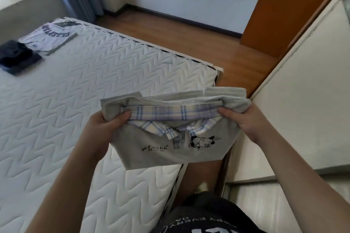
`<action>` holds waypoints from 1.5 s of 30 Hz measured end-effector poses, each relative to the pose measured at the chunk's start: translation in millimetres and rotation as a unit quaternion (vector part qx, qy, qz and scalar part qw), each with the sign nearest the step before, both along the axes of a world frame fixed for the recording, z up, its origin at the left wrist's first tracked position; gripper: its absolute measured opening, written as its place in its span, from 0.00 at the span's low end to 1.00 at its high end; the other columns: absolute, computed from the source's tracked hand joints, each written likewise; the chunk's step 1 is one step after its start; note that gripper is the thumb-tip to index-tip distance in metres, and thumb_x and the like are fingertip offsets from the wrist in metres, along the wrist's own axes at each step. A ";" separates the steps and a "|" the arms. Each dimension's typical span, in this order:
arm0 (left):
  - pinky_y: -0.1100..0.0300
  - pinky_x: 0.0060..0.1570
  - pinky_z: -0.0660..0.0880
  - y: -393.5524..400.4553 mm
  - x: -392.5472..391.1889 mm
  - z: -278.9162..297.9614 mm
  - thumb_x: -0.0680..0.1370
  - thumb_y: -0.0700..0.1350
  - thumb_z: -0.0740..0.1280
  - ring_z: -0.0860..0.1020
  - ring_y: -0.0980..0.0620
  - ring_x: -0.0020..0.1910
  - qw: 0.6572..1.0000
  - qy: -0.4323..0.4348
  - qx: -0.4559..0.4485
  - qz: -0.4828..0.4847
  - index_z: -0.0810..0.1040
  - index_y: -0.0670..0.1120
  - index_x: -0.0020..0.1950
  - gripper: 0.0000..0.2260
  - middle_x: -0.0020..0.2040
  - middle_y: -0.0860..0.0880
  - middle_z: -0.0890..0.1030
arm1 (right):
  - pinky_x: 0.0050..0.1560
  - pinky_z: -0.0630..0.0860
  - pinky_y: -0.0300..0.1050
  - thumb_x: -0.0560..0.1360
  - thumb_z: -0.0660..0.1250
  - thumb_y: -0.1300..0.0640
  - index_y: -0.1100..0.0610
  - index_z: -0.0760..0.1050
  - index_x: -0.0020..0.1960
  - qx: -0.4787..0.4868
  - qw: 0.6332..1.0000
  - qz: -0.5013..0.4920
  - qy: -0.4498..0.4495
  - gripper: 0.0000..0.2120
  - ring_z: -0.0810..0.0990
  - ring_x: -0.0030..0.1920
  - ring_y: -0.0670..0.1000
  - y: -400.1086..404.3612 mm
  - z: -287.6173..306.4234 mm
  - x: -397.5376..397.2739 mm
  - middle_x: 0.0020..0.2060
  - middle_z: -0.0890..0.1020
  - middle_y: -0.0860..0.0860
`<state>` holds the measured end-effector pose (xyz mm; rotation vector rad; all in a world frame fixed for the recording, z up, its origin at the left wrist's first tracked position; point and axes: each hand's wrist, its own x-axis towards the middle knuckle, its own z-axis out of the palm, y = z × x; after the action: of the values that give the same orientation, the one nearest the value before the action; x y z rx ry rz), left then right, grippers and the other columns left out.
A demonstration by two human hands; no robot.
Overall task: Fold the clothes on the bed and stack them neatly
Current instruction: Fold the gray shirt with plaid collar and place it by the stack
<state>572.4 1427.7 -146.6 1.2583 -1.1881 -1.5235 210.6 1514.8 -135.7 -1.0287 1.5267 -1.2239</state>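
While the white quilted mattress (79,89) is filling the left of the view, two folded garments are lying on its far left corner: a white T-shirt with dark curved lettering (49,38) and, touching its near edge, a dark navy folded piece (16,57). A wooden floor (181,39) is running beyond the bed's edge, an orange-brown door panel (284,9) is standing at the back, and a pale cream cupboard front (303,96) is rising close on the right. Nothing is being placed between the hands and the bed.

A folded grey sweatshirt with a blue-and-cream plaid collar and a black cartoon print (170,149) is being held up in the air over the mattress's near corner. Its left edge is being gripped by the left hand (102,128), fingers curled under and thumb on top; its right edge is being pinched in the same way by the right hand (244,119). The garment is being stretched between both hands, its lower part hanging below them.
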 end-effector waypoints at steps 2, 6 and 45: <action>0.58 0.43 0.81 -16.1 -23.4 1.3 0.62 0.55 0.79 0.84 0.44 0.50 1.000 0.002 0.004 -0.006 0.86 0.46 0.50 0.21 0.50 0.43 0.85 | 0.47 0.79 0.35 0.66 0.77 0.51 0.50 0.83 0.54 -0.001 1.000 -0.003 0.003 0.17 0.84 0.52 0.46 -11.9 0.3 -24.5 0.50 0.86 0.47; 0.59 0.43 0.81 -47.5 -71.6 3.4 0.65 0.51 0.79 0.84 0.45 0.50 1.000 0.013 0.010 -0.021 0.86 0.46 0.50 0.17 0.51 0.43 0.85 | 0.52 0.80 0.42 0.66 0.77 0.49 0.51 0.84 0.54 -0.002 1.000 0.004 0.016 0.18 0.84 0.54 0.48 -40.1 2.1 -74.7 0.51 0.86 0.49; 0.60 0.42 0.80 -337.5 -381.1 -8.3 0.70 0.44 0.76 0.84 0.45 0.51 0.989 0.004 0.020 -0.146 0.83 0.43 0.55 0.15 0.51 0.44 0.85 | 0.46 0.78 0.39 0.62 0.79 0.41 0.43 0.83 0.51 0.038 0.980 -0.194 0.025 0.18 0.84 0.49 0.45 -225.5 -33.2 -311.3 0.47 0.86 0.44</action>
<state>191.2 1090.2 -154.9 1.1391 -1.3900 -1.7677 -100.7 1289.3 -168.8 -0.7356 1.8572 -1.3985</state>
